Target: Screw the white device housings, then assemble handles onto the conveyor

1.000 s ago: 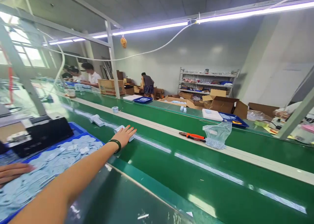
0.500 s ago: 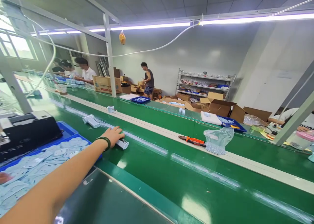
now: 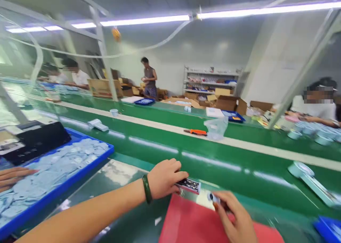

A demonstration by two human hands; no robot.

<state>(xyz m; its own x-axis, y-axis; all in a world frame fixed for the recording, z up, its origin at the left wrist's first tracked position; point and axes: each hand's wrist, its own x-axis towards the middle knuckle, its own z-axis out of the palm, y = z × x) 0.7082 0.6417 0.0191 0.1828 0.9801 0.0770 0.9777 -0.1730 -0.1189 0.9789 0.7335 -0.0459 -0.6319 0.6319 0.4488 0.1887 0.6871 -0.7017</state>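
Note:
My left hand [image 3: 165, 179], a dark green bangle at its wrist, grips a narrow pale casing [image 3: 190, 185] with a dark, patterned upper face. Its far end sticks out past my fingers, above the near edge of a red mat [image 3: 183, 218]. Over the same mat, my right hand [image 3: 234, 214] pinches a small pale-blue round part [image 3: 211, 197] with a dark centre. The two held pieces are close together but apart. What the rest of my right fingers cover is hidden.
A co-worker's hand [image 3: 16, 175] rests in a blue tray [image 3: 110, 150] of flat pale-blue pieces at left. Pale casings [image 3: 98, 125] lie on the green belt [image 3: 149, 161], with orange-handled pliers [image 3: 198, 132] and a plastic bag [image 3: 217, 127] beyond. A long pale-blue device [image 3: 314, 182] lies right.
My left hand has drawn back from the belt toward me, bringing the casing over the red mat. My right hand has come into view with the small part. The view has swung right.

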